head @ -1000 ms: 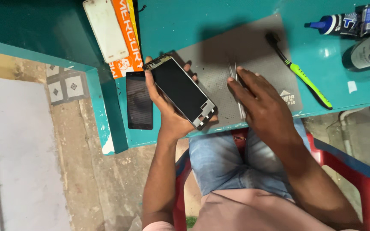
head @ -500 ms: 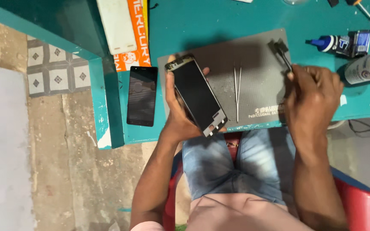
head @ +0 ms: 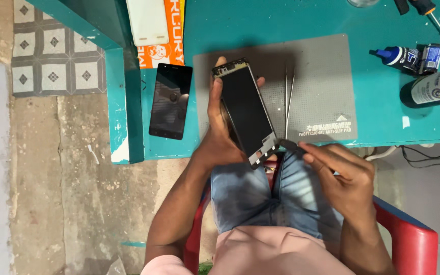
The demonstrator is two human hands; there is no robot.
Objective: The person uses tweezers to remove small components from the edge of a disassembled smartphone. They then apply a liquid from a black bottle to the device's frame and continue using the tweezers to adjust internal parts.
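Above a teal surface (head: 383, 122), a phone frame (head: 245, 109) is gripped in the left hand (head: 220, 137), tilted toward a tool (head: 291, 145) pinched by right-hand fingers (head: 322, 155).

A second black phone (head: 170, 101) lay left of the grey mat (head: 322, 66) on the teal table (head: 378, 112), tweezers (head: 289, 99) rested on the mat, while a dark bottle (head: 434, 90), a blue-capped glue tube (head: 406, 55) and a screwdriver (head: 429, 11) sat upper right, and a red chair (head: 408, 239) showed lower right.
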